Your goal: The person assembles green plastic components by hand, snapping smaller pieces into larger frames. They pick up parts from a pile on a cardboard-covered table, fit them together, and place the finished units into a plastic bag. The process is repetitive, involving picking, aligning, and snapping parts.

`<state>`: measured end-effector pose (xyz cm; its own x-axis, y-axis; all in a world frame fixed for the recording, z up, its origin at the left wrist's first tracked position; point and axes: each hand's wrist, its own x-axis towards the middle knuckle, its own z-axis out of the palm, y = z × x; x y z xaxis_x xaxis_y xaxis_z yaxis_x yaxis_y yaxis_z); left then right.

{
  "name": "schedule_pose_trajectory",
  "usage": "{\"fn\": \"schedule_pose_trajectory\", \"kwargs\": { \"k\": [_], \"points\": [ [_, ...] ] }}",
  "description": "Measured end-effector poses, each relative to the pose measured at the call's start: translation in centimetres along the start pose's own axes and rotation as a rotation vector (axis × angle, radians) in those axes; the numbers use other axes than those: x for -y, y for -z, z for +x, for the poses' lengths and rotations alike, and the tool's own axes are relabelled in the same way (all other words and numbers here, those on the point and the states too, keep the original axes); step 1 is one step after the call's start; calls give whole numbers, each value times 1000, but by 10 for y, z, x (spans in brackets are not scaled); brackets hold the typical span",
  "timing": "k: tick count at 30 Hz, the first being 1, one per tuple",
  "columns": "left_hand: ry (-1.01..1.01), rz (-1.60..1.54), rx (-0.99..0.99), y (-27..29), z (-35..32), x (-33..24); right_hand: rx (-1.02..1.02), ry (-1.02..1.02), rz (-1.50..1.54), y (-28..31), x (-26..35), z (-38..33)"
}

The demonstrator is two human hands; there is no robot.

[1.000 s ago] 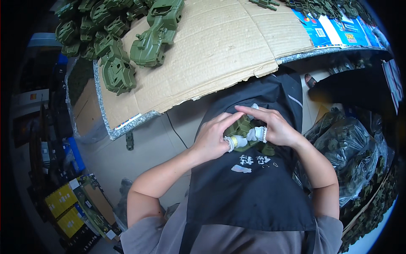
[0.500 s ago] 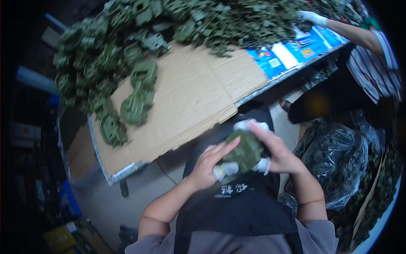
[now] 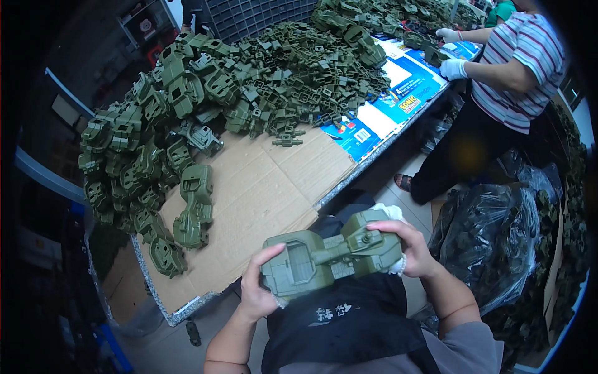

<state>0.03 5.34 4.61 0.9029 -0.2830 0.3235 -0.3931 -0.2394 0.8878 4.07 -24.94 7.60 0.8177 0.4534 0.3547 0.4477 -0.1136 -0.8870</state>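
Observation:
An olive-green plastic toy vehicle body (image 3: 330, 258) is held level above my lap, just off the table's near edge. My left hand (image 3: 256, 290) grips its left end, by a rectangular opening, with the thumb on top. Around the right end, my right hand (image 3: 414, 246) is closed, its fingers partly hidden underneath. White coverings show on fingers of both hands. On the brown cardboard (image 3: 261, 181) ahead lies a similar green body (image 3: 194, 209), with another green body (image 3: 165, 254) nearer the left edge.
Large green shells (image 3: 140, 134) are heaped at the left, and smaller green parts (image 3: 299, 81) behind. A co-worker's gloved hand (image 3: 453, 69) is over blue printed card (image 3: 408, 87). A clear plastic bag (image 3: 489, 234) of parts stands right. One dark piece (image 3: 193, 333) lies on the floor.
The toy body has turned from bunched between my hands to lying lengthwise, left to right. My hands have moved apart to its ends. The view has shifted, showing more of the table's far side.

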Motion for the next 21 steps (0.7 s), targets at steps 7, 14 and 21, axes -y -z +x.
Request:
{"fn": "schedule_pose_trajectory", "kwargs": {
  "k": [7,14,21],
  "points": [
    [-50,366,-227,17,58,9,-575,152,-560,64,-48,56],
    [290,729,-611,131,21,11,-1216,-76,-923,300,-273,171],
    [518,1215,-319,109,35,21,-564,-80,-898,373,-340,208]
  ]
}}
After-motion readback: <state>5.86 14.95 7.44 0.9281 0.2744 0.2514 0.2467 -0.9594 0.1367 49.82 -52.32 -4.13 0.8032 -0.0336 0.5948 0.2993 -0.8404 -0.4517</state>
